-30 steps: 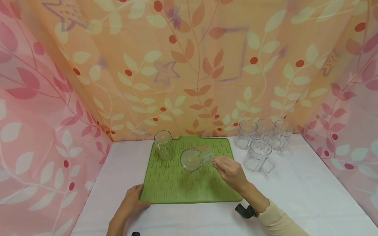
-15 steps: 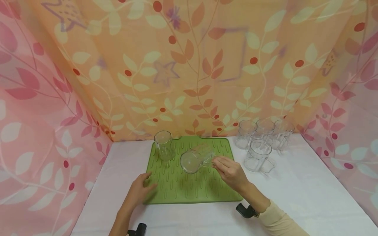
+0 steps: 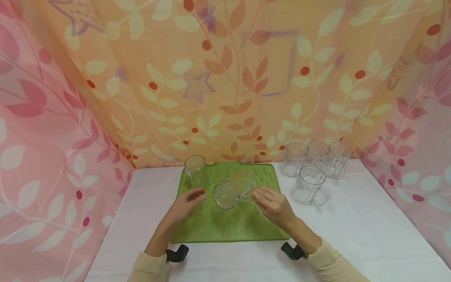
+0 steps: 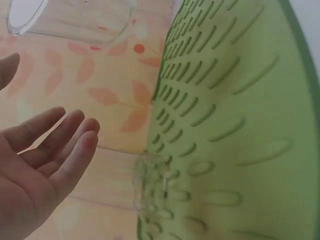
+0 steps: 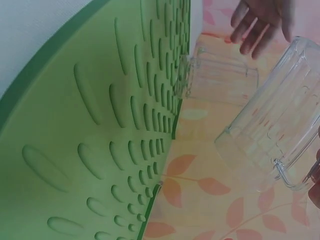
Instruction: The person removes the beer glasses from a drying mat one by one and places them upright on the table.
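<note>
My right hand pinches the handle of a clear glass mug, which hangs tilted over a green ribbed drying mat. In the right wrist view the held mug slants at the right edge, its handle between fingertips. My left hand is over the mat's left part, fingers loosely bent and holding nothing, just left of the held mug. The left wrist view shows that hand with its fingers spread from the thumb. A second glass mug stands on the mat's back left corner.
Several more glass mugs stand grouped on the white table at the back right. A patterned orange curtain rises behind the mat, with pink patterned cloth at the sides. Black wrist-worn pieces show below both hands.
My left hand has left the mat's front left corner and moved up and right, toward the held mug. The right hand stays in place while its mug tips slightly more.
</note>
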`<action>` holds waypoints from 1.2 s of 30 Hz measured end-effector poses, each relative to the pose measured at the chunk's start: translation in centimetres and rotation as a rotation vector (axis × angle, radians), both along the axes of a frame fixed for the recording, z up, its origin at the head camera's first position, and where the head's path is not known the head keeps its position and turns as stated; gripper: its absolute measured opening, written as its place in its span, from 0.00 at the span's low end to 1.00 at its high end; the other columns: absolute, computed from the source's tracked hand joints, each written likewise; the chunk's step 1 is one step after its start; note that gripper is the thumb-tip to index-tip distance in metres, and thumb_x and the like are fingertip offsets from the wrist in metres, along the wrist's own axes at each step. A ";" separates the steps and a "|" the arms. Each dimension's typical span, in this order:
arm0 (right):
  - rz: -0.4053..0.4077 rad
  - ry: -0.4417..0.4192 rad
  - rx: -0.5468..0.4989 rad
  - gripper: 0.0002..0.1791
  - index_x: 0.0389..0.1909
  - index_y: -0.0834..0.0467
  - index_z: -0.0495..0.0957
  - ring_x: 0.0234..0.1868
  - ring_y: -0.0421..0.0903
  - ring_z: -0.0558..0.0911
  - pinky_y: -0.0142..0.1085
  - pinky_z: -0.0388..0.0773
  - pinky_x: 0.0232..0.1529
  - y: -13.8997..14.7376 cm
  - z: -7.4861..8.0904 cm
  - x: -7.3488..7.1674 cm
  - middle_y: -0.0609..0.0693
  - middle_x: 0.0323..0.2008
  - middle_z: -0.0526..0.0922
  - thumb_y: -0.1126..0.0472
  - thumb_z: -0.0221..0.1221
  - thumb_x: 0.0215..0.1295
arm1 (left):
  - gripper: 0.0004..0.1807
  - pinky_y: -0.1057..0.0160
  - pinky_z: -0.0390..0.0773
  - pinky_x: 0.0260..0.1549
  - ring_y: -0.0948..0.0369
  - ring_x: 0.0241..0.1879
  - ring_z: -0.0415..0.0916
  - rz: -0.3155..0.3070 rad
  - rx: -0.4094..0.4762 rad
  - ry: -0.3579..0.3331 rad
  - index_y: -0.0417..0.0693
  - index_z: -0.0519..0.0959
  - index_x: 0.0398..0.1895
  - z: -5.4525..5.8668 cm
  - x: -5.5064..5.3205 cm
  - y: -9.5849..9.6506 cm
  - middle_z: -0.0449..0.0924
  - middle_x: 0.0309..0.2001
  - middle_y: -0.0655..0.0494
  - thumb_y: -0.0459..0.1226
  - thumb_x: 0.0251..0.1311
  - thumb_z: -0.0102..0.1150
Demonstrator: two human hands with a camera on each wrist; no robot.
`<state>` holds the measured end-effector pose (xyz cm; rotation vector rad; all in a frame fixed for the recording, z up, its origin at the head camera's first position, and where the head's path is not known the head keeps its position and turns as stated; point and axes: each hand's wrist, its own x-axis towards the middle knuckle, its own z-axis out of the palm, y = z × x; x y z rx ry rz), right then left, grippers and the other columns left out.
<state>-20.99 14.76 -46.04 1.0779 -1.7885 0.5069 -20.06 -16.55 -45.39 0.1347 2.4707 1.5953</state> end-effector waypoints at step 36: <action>0.061 0.069 0.027 0.14 0.32 0.61 0.87 0.34 0.48 0.87 0.37 0.86 0.35 -1.0 -0.4 0.5 0.52 0.30 0.89 0.62 0.55 0.72 | 0.45 0.63 0.84 0.46 0.61 0.43 0.85 -0.329 0.464 -0.608 0.26 0.54 0.71 0.6 -5.7 4.9 0.80 0.54 0.35 0.57 0.69 0.47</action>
